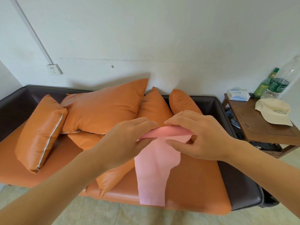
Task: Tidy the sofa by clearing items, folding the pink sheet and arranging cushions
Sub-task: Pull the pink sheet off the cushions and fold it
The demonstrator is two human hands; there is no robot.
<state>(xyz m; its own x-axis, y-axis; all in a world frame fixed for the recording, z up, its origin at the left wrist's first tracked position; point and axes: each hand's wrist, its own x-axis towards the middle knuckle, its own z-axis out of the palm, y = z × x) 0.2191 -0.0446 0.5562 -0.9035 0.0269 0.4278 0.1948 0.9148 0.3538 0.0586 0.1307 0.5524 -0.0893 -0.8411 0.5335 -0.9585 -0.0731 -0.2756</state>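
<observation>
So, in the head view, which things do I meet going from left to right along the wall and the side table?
Wall socket → tissue pack → green bottle → clear plastic bottle, with the cream cap in front.

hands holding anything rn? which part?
Both hold the pink sheet by its folded top edge: left hand pinches the left end, right hand the right end. The rest hangs down over the sofa seat.
</observation>
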